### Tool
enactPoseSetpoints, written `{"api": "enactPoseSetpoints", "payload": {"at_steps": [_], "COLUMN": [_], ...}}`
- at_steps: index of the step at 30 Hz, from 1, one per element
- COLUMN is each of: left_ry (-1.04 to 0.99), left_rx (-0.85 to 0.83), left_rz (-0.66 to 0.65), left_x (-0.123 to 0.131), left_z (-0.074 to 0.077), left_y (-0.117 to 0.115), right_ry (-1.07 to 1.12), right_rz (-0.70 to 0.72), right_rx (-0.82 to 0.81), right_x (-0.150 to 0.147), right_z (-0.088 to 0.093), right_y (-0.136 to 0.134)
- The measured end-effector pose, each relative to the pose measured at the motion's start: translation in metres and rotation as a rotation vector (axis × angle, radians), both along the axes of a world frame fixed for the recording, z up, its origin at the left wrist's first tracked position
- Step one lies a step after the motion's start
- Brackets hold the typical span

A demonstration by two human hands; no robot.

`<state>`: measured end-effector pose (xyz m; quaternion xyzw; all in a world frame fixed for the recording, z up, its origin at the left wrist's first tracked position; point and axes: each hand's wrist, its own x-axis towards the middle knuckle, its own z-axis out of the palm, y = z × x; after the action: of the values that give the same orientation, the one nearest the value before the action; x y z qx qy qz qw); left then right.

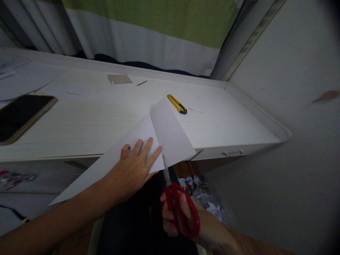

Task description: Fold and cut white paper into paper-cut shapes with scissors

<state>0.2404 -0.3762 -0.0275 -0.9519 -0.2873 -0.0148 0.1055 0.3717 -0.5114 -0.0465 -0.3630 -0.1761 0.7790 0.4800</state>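
Observation:
A folded sheet of white paper (174, 132) lies across the desk's front edge, its lower left part jutting out over my lap. My left hand (136, 166) holds it near the lower edge, fingers spread over the top and the thumb at the edge, partly hidden. In my right hand (170, 216) is a pair of scissors (183, 209) with red handles, fingers through the loops. Their blades point away from me and meet the paper's lower edge beside my left index finger, along a line between two parts of the sheet.
A yellow utility knife (177, 103) lies on the white desk (225, 120) beyond the paper. Farther back are a small beige card (119, 78) and a thin dark stick (141, 83). A phone (23, 115) rests at left. Paper scraps (196, 182) litter the floor; a wall stands at right.

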Motion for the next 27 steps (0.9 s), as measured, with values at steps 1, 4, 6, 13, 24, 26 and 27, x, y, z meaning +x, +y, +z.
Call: {"api": "enactPoseSetpoints", "payload": {"at_steps": [1, 4, 6, 13, 24, 26, 27], "left_ry": [-0.005, -0.018, -0.029, -0.034, -0.038, -0.028, -0.022], "left_rx": [0.002, 0.013, 0.023, 0.032, 0.012, 0.011, 0.009], "left_rz": [-0.003, -0.005, -0.005, 0.004, 0.007, 0.001, 0.000], "left_x": [-0.0003, -0.0010, -0.0011, 0.0000, 0.0005, 0.0003, 0.0002], "left_z": [-0.0002, -0.0025, -0.0044, -0.0045, -0.0037, -0.0027, -0.0016], "left_y": [0.0002, 0.0011, 0.0018, 0.0010, 0.0009, 0.0006, 0.0003], "right_ry": [-0.002, 0.007, 0.015, 0.066, 0.032, 0.044, 0.046], "right_rz": [-0.002, -0.013, -0.023, -0.040, -0.063, -0.063, -0.065], "right_rx": [-0.010, -0.042, -0.054, -0.064, -0.076, -0.078, -0.076], "right_x": [-0.0002, -0.0012, -0.0021, -0.0060, -0.0093, -0.0098, -0.0100], "right_z": [0.0008, 0.0030, 0.0038, 0.0049, 0.0013, 0.0018, 0.0020], "right_y": [0.0004, 0.0020, 0.0029, 0.0047, 0.0059, 0.0063, 0.0064]}}
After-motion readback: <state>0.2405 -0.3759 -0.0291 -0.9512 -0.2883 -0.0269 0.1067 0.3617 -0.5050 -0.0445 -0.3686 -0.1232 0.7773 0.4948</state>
